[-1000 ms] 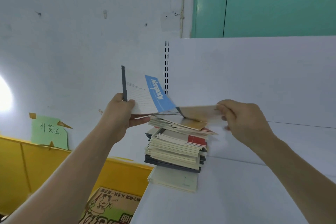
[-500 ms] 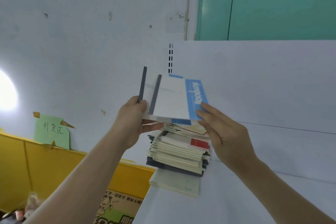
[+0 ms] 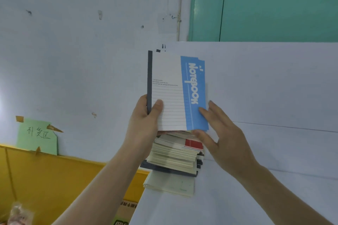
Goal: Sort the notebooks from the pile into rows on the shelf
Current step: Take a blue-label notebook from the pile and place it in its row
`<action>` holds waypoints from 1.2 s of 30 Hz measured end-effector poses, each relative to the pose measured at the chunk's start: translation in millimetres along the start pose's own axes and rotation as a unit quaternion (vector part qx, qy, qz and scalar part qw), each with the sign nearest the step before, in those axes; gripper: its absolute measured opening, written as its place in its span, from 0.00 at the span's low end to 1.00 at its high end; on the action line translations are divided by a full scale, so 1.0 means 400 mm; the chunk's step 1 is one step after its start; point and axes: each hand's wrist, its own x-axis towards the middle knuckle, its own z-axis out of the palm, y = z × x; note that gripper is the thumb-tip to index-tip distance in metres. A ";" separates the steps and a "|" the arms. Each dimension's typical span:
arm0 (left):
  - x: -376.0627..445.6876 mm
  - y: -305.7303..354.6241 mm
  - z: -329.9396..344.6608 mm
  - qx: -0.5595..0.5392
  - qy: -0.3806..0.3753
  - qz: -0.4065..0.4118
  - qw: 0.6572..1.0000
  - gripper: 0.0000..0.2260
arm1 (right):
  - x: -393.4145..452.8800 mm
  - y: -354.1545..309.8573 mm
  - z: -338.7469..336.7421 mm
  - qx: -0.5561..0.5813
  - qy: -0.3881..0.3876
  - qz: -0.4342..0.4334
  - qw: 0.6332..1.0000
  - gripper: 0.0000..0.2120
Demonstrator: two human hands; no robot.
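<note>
Blue-banded notebooks point(image 3: 175, 89) gripped upright above pile point(image 3: 175, 155).

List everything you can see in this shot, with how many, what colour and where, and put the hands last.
held notebooks: at least two squared together, white with a blue NOTEBOOK band and a dark spine, upright above the pile
notebook pile: one stack, mostly cream with red and dark covers, on the shelf
shelf: one, white, lower right
green paper sign: one, taped to the wall at left
yellow panel: one, lower left
cardboard box: one, printed, bottom centre
green door: one, top right
left hand: one, grips the spine side
right hand: one, straight fingers against the blue edge
</note>
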 end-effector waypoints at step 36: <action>-0.556 -0.231 1.158 0.214 -0.483 0.066 0.846 0.36 | -0.788 0.665 -0.984 -0.422 -0.015 0.090 0.902 0.32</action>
